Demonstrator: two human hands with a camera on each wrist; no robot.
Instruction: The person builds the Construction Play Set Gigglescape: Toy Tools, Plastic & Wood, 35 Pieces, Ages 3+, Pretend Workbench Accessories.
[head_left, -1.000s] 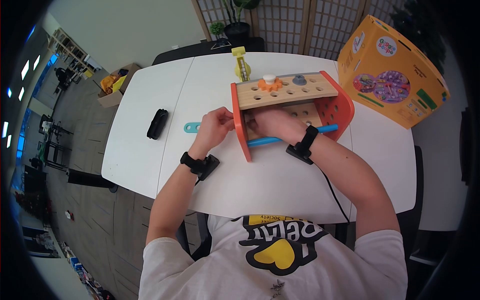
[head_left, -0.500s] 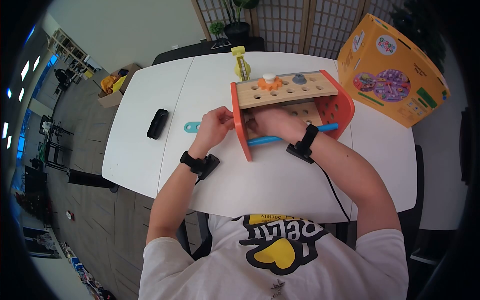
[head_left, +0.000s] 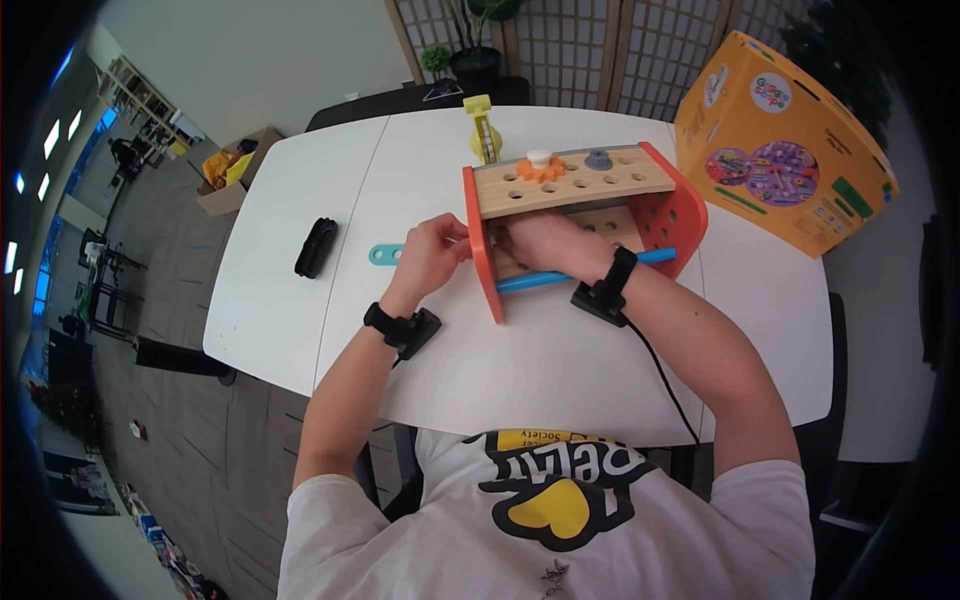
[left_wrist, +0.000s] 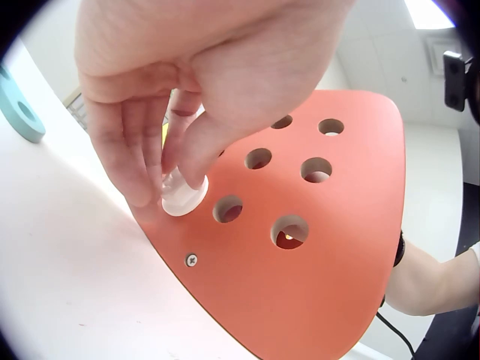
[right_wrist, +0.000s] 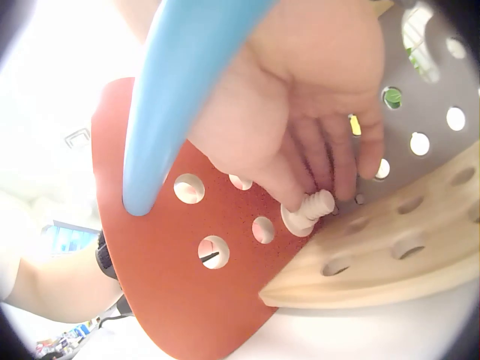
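The toy workbench point(head_left: 575, 190) has red holed side panels, wooden holed shelves and a blue bar point(head_left: 585, 270). Outside its left red panel point(left_wrist: 322, 247), my left hand point(head_left: 430, 262) pinches the round white head of a plastic bolt point(left_wrist: 184, 196) between thumb and fingers. My right hand point(head_left: 550, 245) reaches inside the bench, under the upper shelf. There the bolt's white threaded end point(right_wrist: 318, 204) sticks out from the panel, with a white collar around it. My right thumb and curled fingers close about this end. An orange gear point(head_left: 541, 170) with a white knob and a grey piece point(head_left: 598, 160) sit on top.
A teal holed strip point(head_left: 384, 255) lies left of my left hand, and a black case point(head_left: 316, 248) farther left. A yellow toy piece point(head_left: 484, 130) stands behind the bench. The large orange box point(head_left: 790, 150) stands at the back right of the white table point(head_left: 590, 370).
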